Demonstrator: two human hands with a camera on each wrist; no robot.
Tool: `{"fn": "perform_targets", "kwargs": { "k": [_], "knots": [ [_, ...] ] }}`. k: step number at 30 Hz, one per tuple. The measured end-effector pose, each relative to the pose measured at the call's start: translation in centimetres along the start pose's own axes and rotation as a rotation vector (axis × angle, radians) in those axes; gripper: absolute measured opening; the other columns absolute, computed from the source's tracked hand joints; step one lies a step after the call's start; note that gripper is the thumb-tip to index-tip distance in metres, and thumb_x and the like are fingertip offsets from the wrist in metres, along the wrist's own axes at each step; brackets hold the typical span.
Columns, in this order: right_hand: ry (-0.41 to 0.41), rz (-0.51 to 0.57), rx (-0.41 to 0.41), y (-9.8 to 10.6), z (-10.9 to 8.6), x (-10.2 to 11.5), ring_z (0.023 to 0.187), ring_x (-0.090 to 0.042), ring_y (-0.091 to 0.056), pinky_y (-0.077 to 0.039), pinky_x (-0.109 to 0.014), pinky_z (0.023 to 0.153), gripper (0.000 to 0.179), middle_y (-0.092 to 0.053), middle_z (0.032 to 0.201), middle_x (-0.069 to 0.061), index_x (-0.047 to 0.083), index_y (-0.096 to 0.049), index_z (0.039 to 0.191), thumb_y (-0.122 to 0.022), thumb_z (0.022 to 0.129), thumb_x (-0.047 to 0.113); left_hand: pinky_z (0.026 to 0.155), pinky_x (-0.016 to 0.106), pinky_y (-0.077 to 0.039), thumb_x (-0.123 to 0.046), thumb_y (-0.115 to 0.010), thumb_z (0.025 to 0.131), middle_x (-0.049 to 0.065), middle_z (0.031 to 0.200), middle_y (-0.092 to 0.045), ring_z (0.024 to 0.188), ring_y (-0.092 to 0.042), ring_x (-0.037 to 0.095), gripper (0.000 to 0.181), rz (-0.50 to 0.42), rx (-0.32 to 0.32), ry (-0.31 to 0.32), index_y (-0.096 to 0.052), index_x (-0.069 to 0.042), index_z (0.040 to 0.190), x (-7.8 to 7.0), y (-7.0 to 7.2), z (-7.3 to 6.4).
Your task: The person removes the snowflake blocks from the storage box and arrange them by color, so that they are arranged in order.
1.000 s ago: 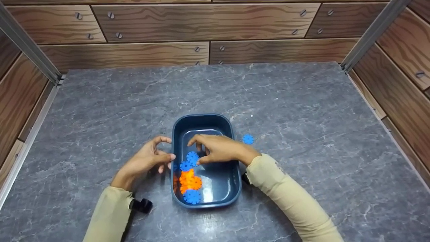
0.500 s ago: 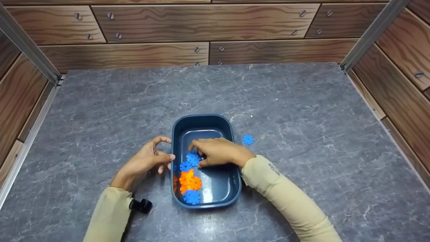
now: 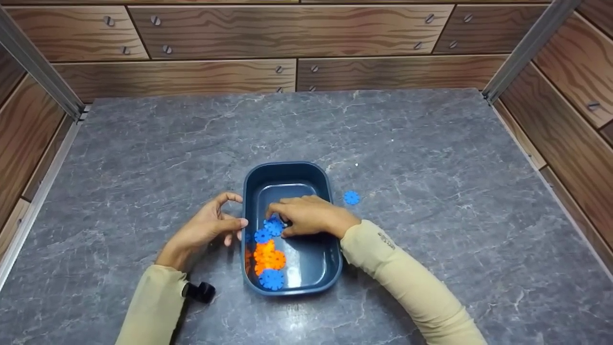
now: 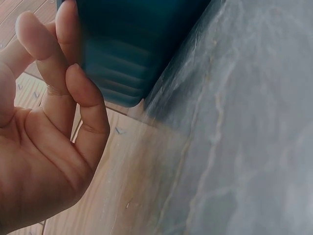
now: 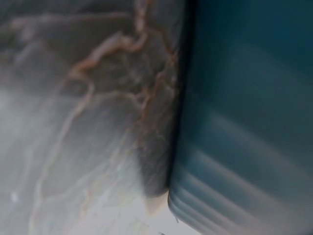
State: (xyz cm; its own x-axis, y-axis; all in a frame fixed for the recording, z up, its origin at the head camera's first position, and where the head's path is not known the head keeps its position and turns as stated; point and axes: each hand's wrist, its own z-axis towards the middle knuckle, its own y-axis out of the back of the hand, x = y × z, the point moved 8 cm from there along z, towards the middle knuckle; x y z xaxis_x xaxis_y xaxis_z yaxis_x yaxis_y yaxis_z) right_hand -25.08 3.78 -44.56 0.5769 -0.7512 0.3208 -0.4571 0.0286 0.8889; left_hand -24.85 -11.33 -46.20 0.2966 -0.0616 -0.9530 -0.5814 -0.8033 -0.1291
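Note:
A dark blue rectangular tub stands on the table. Along its left side lie flat notched toy discs: blue discs at the near end, a cluster of orange discs, and more blue ones above. My right hand reaches over the right rim into the tub. Its thumb and curled fingers pinch at a blue notched disc; the other fingertips are hidden. My left hand is by the left wall, thumb at the rim, relaxed fingers against the outside. The right wrist view shows only the tub's outer wall and tabletop.
One loose blue disc lies on the grey marbled table to the right of the tub. Wood-patterned panels close off the back and both sides, with metal posts at the corners.
My right hand has lowered slightly into the tub and its fingers have closed in around the blue disc. The left hand keeps its place at the tub's left side.

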Motion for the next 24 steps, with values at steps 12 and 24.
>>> {"fn": "perform_targets", "kwargs": {
  "k": [12,24],
  "knots": [
    [-0.003,-0.024,0.008,-0.25,0.12,0.15,0.084,-0.015,-0.053,-0.045,-0.035,0.076,0.036,-0.056,0.098,0.005,0.032,-0.055,0.125,-0.066,0.091,0.036,0.046,0.018,-0.046,-0.006,-0.067,0.088,0.002,0.066,-0.069,0.044,-0.053,0.007,0.053,0.005,0.013,-0.001,-0.031,-0.008,0.127,0.01,0.00,-0.04],
    [0.011,-0.063,0.003,-0.29,0.07,0.43,0.090,-0.017,-0.055,-0.049,-0.042,0.085,0.034,-0.059,0.110,0.001,0.031,-0.056,0.126,-0.063,0.093,0.037,0.046,0.018,-0.046,-0.007,-0.067,0.088,0.001,0.066,-0.068,0.044,-0.053,0.008,0.055,0.019,0.000,0.017,-0.030,-0.007,0.128,0.04,0.10,-0.03]
  ]
}}
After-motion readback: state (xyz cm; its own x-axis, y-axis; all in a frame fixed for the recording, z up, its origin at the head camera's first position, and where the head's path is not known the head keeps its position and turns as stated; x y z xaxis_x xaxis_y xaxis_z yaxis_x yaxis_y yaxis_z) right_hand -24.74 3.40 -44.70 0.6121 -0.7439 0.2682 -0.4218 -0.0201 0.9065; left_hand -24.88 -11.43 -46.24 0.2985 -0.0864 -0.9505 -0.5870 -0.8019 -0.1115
